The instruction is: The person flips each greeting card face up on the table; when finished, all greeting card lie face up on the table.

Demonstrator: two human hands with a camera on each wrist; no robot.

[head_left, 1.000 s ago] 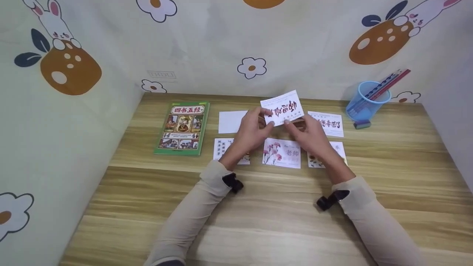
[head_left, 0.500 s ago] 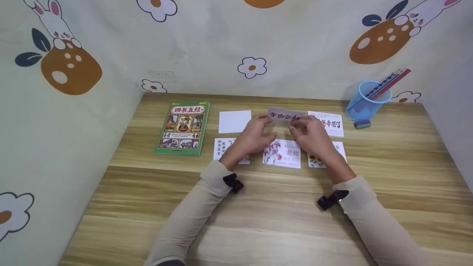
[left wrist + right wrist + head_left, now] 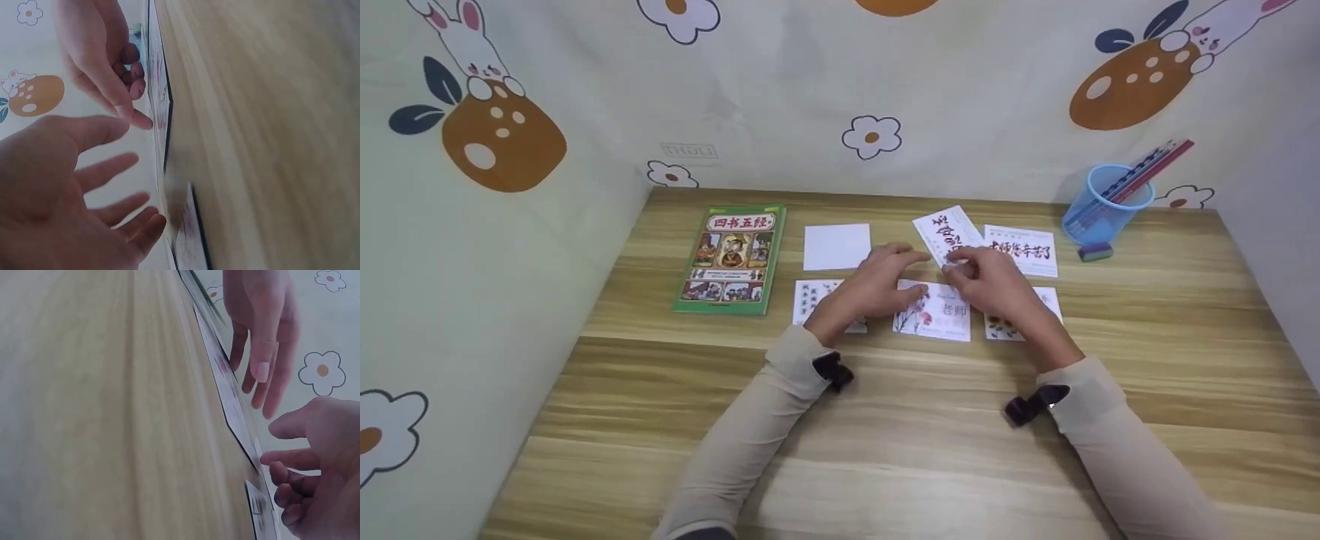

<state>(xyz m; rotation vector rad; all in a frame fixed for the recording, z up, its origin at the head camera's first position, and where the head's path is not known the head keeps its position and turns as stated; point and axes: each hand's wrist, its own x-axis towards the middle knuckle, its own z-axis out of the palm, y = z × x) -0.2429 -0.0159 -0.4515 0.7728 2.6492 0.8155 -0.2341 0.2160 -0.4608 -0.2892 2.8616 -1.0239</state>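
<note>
A white card with red-brown brush writing (image 3: 951, 231) lies askew in the back row in the head view, its right corner over the edge of the neighbouring lettered card (image 3: 1031, 253). At its lower end is my right hand (image 3: 990, 283), index fingertip touching it; the right wrist view shows a gap between thumb and index (image 3: 298, 459). My left hand (image 3: 874, 283) hovers to the left, fingers spread and holding nothing, as the left wrist view (image 3: 95, 185) shows. Its thumb overlaps the pink flower card (image 3: 949, 319) in the head view.
A blank white card (image 3: 834, 246) and a printed card (image 3: 810, 300) lie left; a sunflower card (image 3: 1044, 304) sits partly under the right forearm. Farther left is a green-bordered book (image 3: 731, 262). Back right stand a blue pencil cup (image 3: 1099, 214) and a small eraser-like block (image 3: 1095, 252).
The lettered card, earlier held up in both hands, has gone down to the table and turned askew. My left hand has let go of it and lowered slightly.
</note>
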